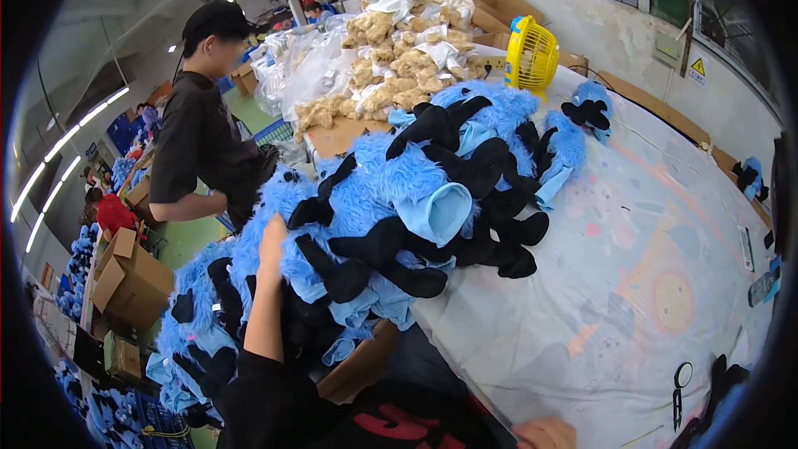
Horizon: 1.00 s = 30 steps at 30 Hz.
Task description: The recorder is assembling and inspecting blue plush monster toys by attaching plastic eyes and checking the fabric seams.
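A big heap of blue furry plush skins (374, 170) with black limbs lies across the table's left part and spills over its near edge. My left hand (273, 237) reaches into the left side of this heap, its fingers sunk in the fur and hidden. Whether they grip a skin cannot be seen. Close by, black plush limbs (345, 278) and light-blue fabric linings (436, 214) stick out. My right hand (544, 432) is low at the table's near edge, only partly in view and away from the heap. No object shows in it, and its fingers cannot be made out clearly.
Behind the heap are tan plush pieces (416, 58) and a yellow fan (532, 54). A person in black (195, 120) stands at the left. Cardboard boxes (133, 278) sit on the floor. Thread snips (677, 395) lie on the covered table (582, 316) at right.
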Motion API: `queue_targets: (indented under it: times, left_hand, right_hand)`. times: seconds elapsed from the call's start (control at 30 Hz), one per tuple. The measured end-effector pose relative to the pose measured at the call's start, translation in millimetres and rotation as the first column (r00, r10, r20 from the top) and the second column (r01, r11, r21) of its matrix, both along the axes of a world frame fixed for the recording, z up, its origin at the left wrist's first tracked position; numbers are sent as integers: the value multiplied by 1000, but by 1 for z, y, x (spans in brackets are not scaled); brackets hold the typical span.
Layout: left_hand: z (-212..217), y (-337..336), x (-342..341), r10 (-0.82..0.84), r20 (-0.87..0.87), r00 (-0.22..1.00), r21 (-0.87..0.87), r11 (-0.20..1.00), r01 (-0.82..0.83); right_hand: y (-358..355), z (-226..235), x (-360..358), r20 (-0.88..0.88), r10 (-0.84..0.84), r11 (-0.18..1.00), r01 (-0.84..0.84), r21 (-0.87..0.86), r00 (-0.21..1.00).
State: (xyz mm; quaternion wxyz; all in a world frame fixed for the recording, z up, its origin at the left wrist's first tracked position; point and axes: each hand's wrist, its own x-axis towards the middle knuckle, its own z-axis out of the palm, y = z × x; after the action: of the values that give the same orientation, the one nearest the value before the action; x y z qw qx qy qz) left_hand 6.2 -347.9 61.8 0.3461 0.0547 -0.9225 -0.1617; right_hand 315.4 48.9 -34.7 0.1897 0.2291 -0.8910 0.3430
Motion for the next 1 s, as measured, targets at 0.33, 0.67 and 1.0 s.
queue_targets:
  times: [0.33, 0.67, 1.0]
  left_hand:
    - [34, 171, 64, -692, -329, 642, -162, 711, 684]
    - [-91, 372, 139, -950, -35, -312, -214, -297, 931]
    - [-104, 383, 153, -948, 192, -252, -63, -268, 961]
  right_hand:
    - [-29, -60, 139, 825, 460, 392, 758, -521, 330]
    - [-140, -308, 305, 968, -173, -812, 530, -245, 183]
    - [-125, -467, 318, 703, -284, -835, 529, 154, -652]
